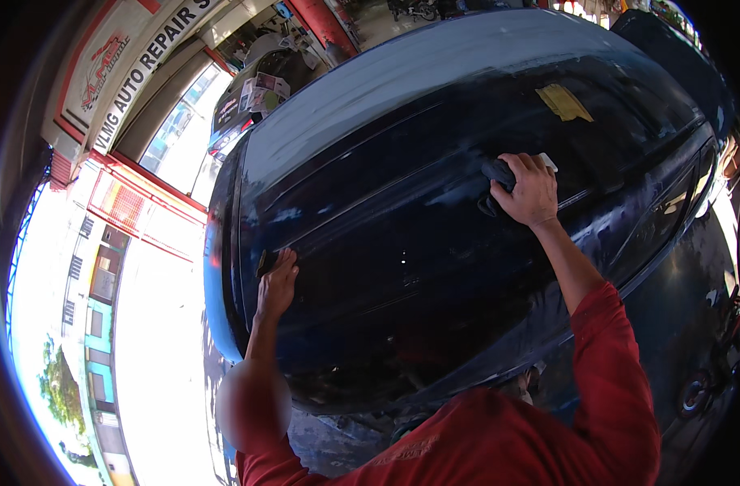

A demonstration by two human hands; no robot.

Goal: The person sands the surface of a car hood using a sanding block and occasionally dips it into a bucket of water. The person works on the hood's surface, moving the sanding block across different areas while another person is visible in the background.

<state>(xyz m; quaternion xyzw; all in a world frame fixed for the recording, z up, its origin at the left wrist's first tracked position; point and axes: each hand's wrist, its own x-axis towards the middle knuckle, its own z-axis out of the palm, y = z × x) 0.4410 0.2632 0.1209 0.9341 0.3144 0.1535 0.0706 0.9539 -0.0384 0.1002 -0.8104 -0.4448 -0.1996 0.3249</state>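
Note:
Both my arms, in red sleeves, reach over the dark, glossy car roof (pixel 402 267). My right hand (pixel 533 190) is closed around a dark rounded pad (pixel 498 172) on the roof; its exact kind does not show. A small white piece (pixel 549 162) pokes out past the fingers on its far side. Farther left, my left hand (pixel 279 283) lies on the roof with its fingers stretched forward. Beside those fingers is a small dark thing (pixel 266 262), too unclear to name. Dull, hazy grey streaks mark the paint around the right hand.
A yellow strip (pixel 564 103), like tape or paper, sticks to the roof beyond my right hand. A pale grey band (pixel 362 81) runs along the roof's far side. Behind stands another dark car (pixel 269 73) with papers on it. A red post (pixel 321 31) rises at the back.

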